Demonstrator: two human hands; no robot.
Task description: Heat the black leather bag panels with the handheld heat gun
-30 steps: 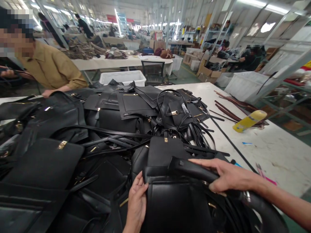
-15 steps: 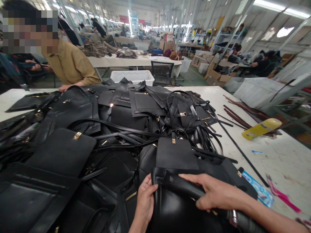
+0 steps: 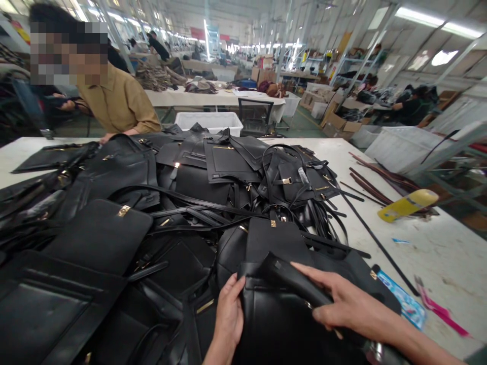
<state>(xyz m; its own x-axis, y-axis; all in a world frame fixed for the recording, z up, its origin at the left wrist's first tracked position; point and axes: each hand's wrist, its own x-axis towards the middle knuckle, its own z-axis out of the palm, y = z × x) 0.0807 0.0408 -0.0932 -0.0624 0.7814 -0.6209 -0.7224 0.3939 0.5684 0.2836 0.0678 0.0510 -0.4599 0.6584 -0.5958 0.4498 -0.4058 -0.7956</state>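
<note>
Here, hands [image 3: 229, 310] [image 3: 344, 303] grip a black bag [image 3: 277, 324] near an illegibly printed packet [image 3: 404, 300]

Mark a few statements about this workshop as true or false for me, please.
1. The left hand pinches the edge of a black panel. True.
2. The right hand is empty. False: it holds a thick black strap.
3. The bottle-shaped container on the table is red. False: it is yellow.
4. A person across the table wears a tan shirt. True.
5. A pink-handled tool lies on the table's left side. False: it lies on the right.
</note>
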